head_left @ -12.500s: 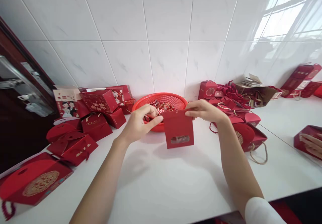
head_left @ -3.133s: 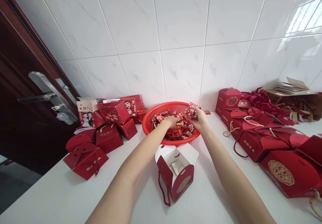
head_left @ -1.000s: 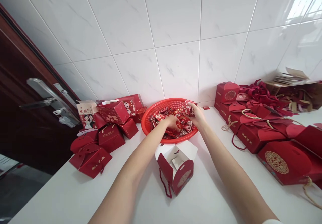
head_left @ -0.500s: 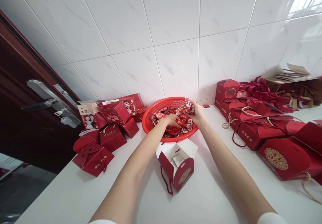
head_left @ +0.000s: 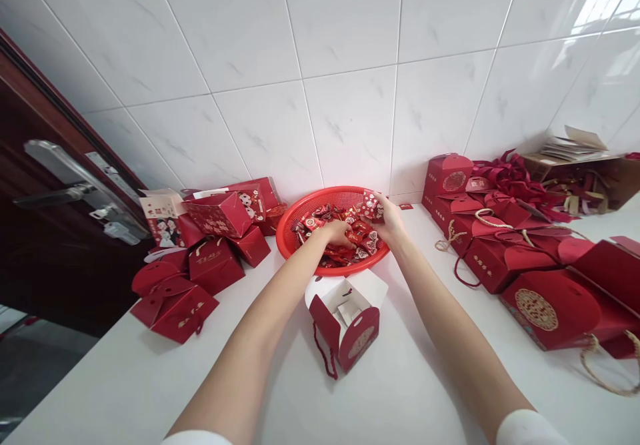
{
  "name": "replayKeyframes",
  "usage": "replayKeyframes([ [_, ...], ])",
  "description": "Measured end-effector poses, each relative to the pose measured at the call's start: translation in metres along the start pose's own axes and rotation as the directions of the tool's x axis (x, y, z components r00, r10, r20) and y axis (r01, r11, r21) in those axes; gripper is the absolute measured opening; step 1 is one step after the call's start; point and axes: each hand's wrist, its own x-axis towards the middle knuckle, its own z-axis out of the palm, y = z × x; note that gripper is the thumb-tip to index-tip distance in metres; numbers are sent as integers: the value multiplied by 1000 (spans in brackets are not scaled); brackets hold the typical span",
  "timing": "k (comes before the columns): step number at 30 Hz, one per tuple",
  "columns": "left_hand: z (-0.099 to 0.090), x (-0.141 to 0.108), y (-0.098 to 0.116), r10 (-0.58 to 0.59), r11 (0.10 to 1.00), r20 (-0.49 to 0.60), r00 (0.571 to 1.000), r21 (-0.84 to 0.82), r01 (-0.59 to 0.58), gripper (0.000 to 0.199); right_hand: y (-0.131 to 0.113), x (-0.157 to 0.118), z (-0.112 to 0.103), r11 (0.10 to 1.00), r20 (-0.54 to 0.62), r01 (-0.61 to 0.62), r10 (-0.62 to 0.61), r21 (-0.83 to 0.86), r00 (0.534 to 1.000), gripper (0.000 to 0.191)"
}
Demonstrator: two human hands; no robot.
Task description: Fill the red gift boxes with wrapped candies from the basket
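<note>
A red plastic basket (head_left: 296, 213) full of wrapped candies (head_left: 361, 231) stands against the wall. Inside it, my left hand (head_left: 339, 233) is curled down among the candies, its fingers closed on a red-wrapped one; the fingertips are partly hidden. My right hand (head_left: 390, 221) is at the basket's right side, gripping red wrapped candies with white dots and patterns (head_left: 371, 205). In front of the basket, between my forearms, sits an open red gift box (head_left: 361, 345). Its white lining shows, its flaps are raised, and a small white piece lies inside. A dark red cord handle hangs on its left.
Red gift boxes are heaped at the left (head_left: 215, 266), near a door handle (head_left: 75, 188). More closed boxes with cord handles (head_left: 505, 258) line the right side. Behind them are red ribbons (head_left: 520, 181) and a cardboard box (head_left: 615, 181). A small red packet (head_left: 406, 206) lies by the wall.
The whole view has shifted slightly, so things appear a little further left and higher. My left hand has moved little among the candies; my right hand keeps its hold.
</note>
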Motion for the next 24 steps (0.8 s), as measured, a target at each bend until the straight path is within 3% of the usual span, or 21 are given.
replayKeyframes([
  [17,3,7,-6,-20,1000,-7,1000,-8,20,50,1,6,0,1000,26,-10,10,-5,1000,7],
  [24,0,4,-1,-5,1000,6,1000,-8,5,40,2,5,0,999,24,11,-10,-51,1000,10],
])
